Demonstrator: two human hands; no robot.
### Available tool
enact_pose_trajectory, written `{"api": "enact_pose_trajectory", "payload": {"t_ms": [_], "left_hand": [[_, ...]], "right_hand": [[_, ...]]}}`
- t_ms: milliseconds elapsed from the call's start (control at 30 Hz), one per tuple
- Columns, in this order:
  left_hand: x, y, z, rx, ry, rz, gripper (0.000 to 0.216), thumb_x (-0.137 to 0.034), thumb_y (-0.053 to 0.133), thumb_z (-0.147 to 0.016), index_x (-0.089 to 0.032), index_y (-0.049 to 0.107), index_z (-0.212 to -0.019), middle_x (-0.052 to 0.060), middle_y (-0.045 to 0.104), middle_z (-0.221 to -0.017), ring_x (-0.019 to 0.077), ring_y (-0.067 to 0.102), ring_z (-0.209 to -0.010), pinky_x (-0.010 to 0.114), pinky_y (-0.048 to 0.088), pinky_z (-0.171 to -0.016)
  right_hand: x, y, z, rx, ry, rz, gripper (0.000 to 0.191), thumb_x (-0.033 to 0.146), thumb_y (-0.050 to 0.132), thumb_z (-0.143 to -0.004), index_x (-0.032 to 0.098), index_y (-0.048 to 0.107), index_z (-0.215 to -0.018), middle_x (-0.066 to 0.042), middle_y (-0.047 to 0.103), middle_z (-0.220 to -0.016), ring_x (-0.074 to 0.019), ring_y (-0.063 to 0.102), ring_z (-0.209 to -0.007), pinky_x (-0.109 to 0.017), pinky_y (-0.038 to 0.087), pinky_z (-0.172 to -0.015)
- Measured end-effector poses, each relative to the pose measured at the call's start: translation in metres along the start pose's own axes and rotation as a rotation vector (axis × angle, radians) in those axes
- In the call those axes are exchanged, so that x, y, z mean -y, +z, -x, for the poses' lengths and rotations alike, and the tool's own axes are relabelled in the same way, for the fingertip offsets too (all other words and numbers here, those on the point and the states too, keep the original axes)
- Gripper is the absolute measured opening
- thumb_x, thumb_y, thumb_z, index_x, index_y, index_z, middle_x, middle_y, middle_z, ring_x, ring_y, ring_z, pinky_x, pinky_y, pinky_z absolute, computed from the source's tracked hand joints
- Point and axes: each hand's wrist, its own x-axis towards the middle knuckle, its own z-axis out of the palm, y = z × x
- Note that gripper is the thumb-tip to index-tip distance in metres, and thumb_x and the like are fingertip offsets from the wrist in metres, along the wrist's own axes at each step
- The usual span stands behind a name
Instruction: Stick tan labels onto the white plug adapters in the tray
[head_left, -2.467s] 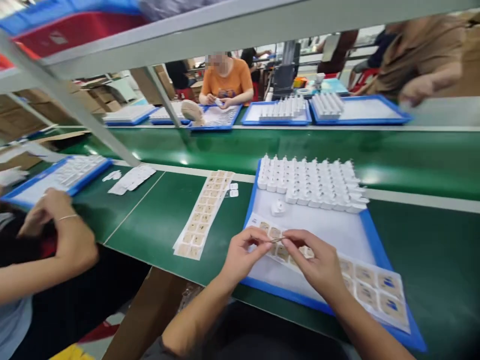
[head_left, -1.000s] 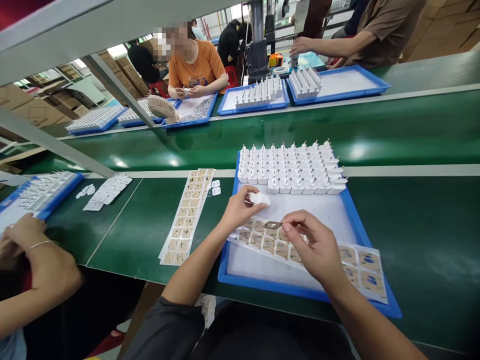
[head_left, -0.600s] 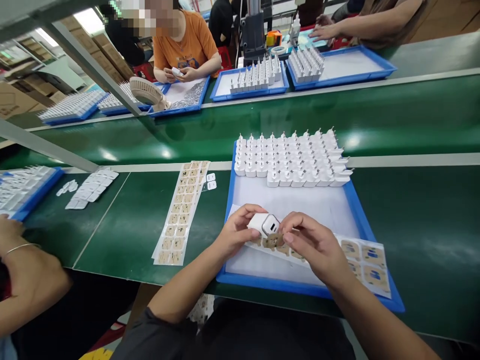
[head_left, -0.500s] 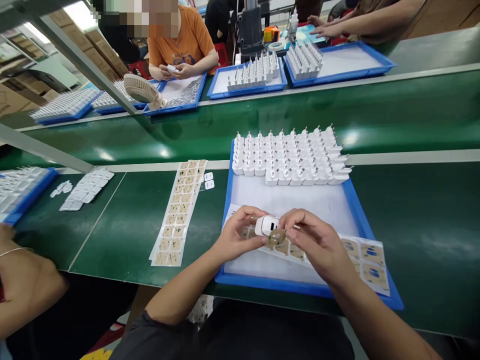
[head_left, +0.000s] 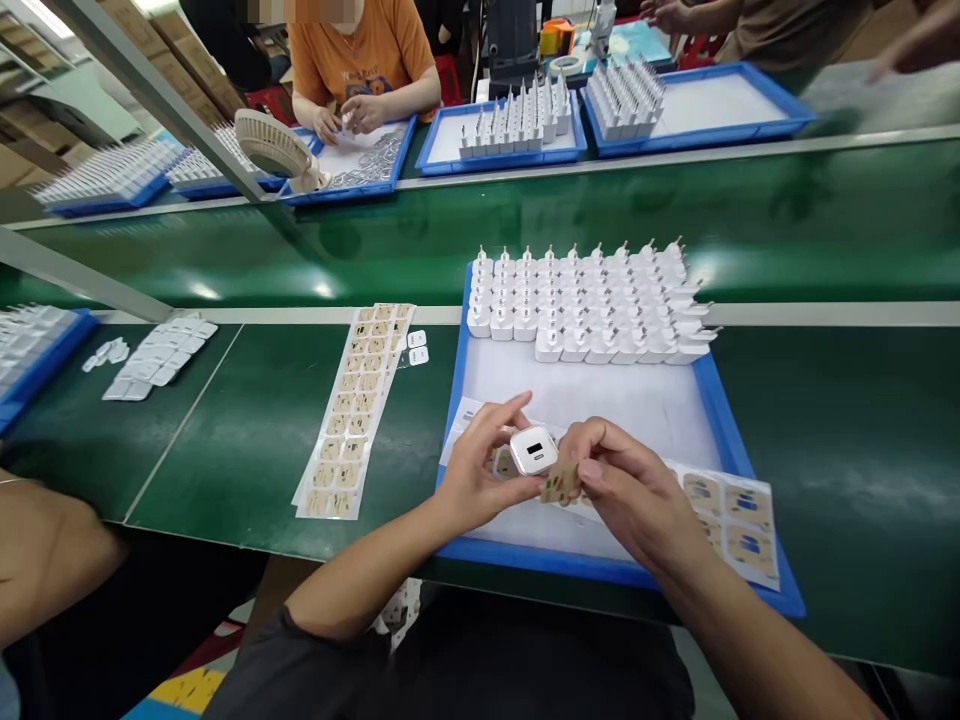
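My left hand (head_left: 486, 462) grips a small white charger (head_left: 533, 450) between thumb and fingers, its face with a dark port and a slimmer slot turned towards me. Pinched in my right hand (head_left: 626, 480) is a tan sticker (head_left: 559, 482) with small cut-outs, close beside the charger's lower right edge; I cannot tell whether they touch. Beneath both hands a sheet of tan stickers (head_left: 750, 505) lies across the blue-rimmed tray (head_left: 720, 410), partly hidden by my hands. At the tray's back stand rows of white chargers (head_left: 585, 300), pins up.
Left of the tray lie long sticker sheets (head_left: 349, 410) and two small white pieces (head_left: 417, 347). Farther left are stacked white parts (head_left: 161, 355) and another person's arm (head_left: 52, 560). Across the green bench, a person in orange (head_left: 367, 60) works behind blue trays (head_left: 502, 160).
The charger has turned so its port face shows more squarely. The tan sticker has shifted slightly down and right of it. My view has tilted down a little.
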Motion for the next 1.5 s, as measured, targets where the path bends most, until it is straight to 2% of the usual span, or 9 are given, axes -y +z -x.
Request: {"api": "enact_pose_trajectory", "payload": {"t_ms": [100, 200, 300, 400, 633, 767, 900, 1167, 1500], "left_hand": [[-0.002, 0.001, -0.002, -0.050, -0.064, 0.144, 0.059, -0.041, 0.085, -0.084, -0.025, 0.056, -0.133, 0.011, 0.071, -0.119, 0.0223, 0.070, -0.108, 0.033, 0.058, -0.089], [-0.006, 0.001, -0.004, 0.028, -0.123, 0.191, 0.044, -0.042, 0.073, -0.095, -0.022, 0.059, -0.131, 0.017, 0.069, -0.136, 0.0260, 0.069, -0.122, 0.038, 0.057, -0.100], [-0.006, -0.001, -0.005, 0.063, -0.086, 0.142, 0.055, -0.040, 0.076, -0.093, -0.023, 0.058, -0.141, 0.016, 0.065, -0.145, 0.0278, 0.066, -0.129, 0.040, 0.055, -0.109], [-0.004, -0.004, -0.005, 0.023, -0.057, 0.025, 0.054, -0.035, 0.081, -0.089, -0.024, 0.062, -0.139, 0.014, 0.069, -0.139, 0.0278, 0.068, -0.126, 0.040, 0.055, -0.108], [-0.011, -0.012, -0.011, 0.009, 0.259, -0.369, 0.052, -0.025, 0.076, -0.086, -0.025, 0.064, -0.137, 0.013, 0.072, -0.128, 0.0276, 0.071, -0.117, 0.041, 0.059, -0.101], [-0.010, -0.012, -0.011, -0.006, 0.247, -0.241, 0.050, -0.019, 0.077, -0.085, -0.023, 0.062, -0.133, 0.012, 0.075, -0.123, 0.0261, 0.073, -0.117, 0.038, 0.059, -0.100], [-0.008, -0.014, -0.010, 0.051, 0.232, -0.167, 0.048, -0.019, 0.077, -0.088, -0.023, 0.062, -0.133, 0.013, 0.075, -0.128, 0.0269, 0.072, -0.121, 0.040, 0.059, -0.103], [-0.011, -0.018, -0.014, 0.080, 0.275, -0.106, 0.053, -0.017, 0.081, -0.086, -0.024, 0.064, -0.136, 0.012, 0.075, -0.130, 0.0258, 0.072, -0.122, 0.039, 0.059, -0.105], [-0.012, -0.018, -0.016, 0.085, 0.285, -0.106, 0.053, -0.017, 0.081, -0.086, -0.024, 0.066, -0.136, 0.012, 0.076, -0.128, 0.0252, 0.073, -0.119, 0.038, 0.059, -0.103]], "right_hand": [[0.001, 0.001, 0.000, 0.005, 0.000, 0.004, 0.026, 0.043, 0.072, -0.095, 0.021, 0.064, -0.083, 0.000, 0.062, -0.077, -0.0149, 0.060, -0.065, -0.029, 0.053, -0.063], [0.000, 0.001, 0.000, 0.006, 0.002, 0.027, 0.027, 0.045, 0.072, -0.094, 0.022, 0.064, -0.083, -0.001, 0.061, -0.077, -0.0157, 0.060, -0.066, -0.031, 0.054, -0.064], [-0.001, 0.002, 0.001, 0.038, 0.003, 0.024, 0.025, 0.044, 0.072, -0.095, 0.022, 0.065, -0.085, -0.001, 0.061, -0.079, -0.0157, 0.061, -0.068, -0.031, 0.055, -0.066], [-0.002, 0.001, 0.000, 0.054, 0.011, 0.063, 0.024, 0.042, 0.071, -0.096, 0.022, 0.066, -0.085, -0.001, 0.062, -0.078, -0.0162, 0.062, -0.069, -0.032, 0.055, -0.068], [0.001, -0.006, 0.000, -0.187, -0.169, 0.185, 0.010, 0.032, 0.076, -0.094, 0.024, 0.070, -0.090, -0.001, 0.067, -0.088, -0.0142, 0.066, -0.074, -0.027, 0.058, -0.071], [0.002, -0.005, 0.001, -0.239, -0.162, 0.305, 0.012, 0.032, 0.078, -0.092, 0.024, 0.070, -0.090, -0.002, 0.068, -0.086, -0.0158, 0.068, -0.076, -0.026, 0.058, -0.069], [0.005, -0.002, 0.000, -0.237, -0.142, 0.403, 0.017, 0.039, 0.076, -0.093, 0.023, 0.069, -0.091, -0.002, 0.069, -0.086, -0.0170, 0.069, -0.077, -0.027, 0.059, -0.068], [0.007, 0.000, -0.002, -0.220, -0.108, 0.399, 0.025, 0.046, 0.075, -0.093, 0.022, 0.068, -0.089, -0.002, 0.067, -0.083, -0.0171, 0.068, -0.074, -0.028, 0.058, -0.066], [0.007, 0.002, -0.002, -0.214, -0.109, 0.400, 0.020, 0.040, 0.074, -0.094, 0.022, 0.067, -0.088, -0.001, 0.065, -0.082, -0.0150, 0.064, -0.072, -0.026, 0.055, -0.066]]}}
